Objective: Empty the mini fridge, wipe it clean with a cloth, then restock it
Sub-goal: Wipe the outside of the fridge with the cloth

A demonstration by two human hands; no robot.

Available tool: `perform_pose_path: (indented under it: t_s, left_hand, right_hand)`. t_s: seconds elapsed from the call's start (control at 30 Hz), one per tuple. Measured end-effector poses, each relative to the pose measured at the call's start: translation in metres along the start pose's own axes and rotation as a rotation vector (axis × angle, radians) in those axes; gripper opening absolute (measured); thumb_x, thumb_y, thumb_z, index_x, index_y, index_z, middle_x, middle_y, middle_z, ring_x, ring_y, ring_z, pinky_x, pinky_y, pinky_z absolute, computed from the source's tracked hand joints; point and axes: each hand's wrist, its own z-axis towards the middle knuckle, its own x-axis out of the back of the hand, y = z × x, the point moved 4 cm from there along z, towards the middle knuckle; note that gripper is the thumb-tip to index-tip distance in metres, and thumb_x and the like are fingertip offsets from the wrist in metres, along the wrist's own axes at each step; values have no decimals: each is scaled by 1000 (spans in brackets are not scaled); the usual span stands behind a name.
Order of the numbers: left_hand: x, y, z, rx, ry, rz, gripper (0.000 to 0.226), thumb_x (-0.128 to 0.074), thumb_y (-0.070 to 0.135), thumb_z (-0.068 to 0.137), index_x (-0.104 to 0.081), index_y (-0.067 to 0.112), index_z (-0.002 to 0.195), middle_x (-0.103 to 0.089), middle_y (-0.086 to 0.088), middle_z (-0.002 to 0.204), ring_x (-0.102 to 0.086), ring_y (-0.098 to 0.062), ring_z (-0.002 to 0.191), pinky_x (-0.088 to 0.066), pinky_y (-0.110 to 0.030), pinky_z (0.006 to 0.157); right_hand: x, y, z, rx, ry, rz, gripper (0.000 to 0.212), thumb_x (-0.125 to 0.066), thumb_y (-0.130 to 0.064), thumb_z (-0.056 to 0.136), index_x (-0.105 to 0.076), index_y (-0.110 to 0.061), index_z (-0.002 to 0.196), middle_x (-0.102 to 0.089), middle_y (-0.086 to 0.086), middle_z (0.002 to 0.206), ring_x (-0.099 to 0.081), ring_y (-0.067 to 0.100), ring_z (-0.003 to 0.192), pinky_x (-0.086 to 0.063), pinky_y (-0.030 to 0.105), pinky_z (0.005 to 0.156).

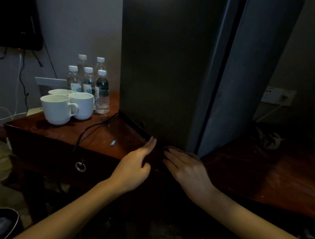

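Observation:
The dark grey mini fridge (167,64) stands on a reddish wooden table (100,138), its door (248,73) shut. Several clear water bottles (89,82) with white caps stand left of it at the back. My left hand (137,164) reaches flat toward the fridge's bottom front corner, fingers straight, touching or almost touching it. My right hand (185,169) lies flat with straight fingers on a dark cloth (189,152) on the table by that corner.
Three white cups (61,106) stand in front of the bottles. A black power cable (89,131) runs from the fridge over the table edge. A small blue-white object (113,143) lies on the wood. A wall socket (278,96) is at the right.

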Motion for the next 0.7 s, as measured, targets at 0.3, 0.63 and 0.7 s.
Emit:
perform_pose_path:
  t_s: [0.3, 0.63, 0.7]
  left_hand:
    - [-25, 14, 8, -29, -145, 16, 79, -45, -3, 86, -15, 26, 153, -14, 9, 159, -12, -1, 144, -3, -8, 109]
    - [13, 2, -22, 87, 45, 99, 78, -47, -2, 86, -16, 23, 153, -20, 3, 159, -18, -8, 145, -18, -19, 116]
    - [22, 0, -31, 131, 67, 112, 78, -47, 0, 88, -14, 25, 154, -26, -4, 158, -30, -24, 142, -31, -33, 112]
  right_hand:
    - [18, 5, -21, -10, -71, -24, 37, -89, -19, 56, -78, -17, 91, -74, 4, 104, -71, 15, 96, -54, 26, 84]
    - [-36, -11, 95, -106, -340, -37, 45, -46, -11, 99, -39, -5, 143, -37, 17, 149, -35, 26, 138, -38, 35, 109]
    - [-44, -15, 114, -142, -369, -34, 43, -47, -10, 98, -43, -6, 141, -35, 17, 149, -35, 26, 138, -41, 35, 107]
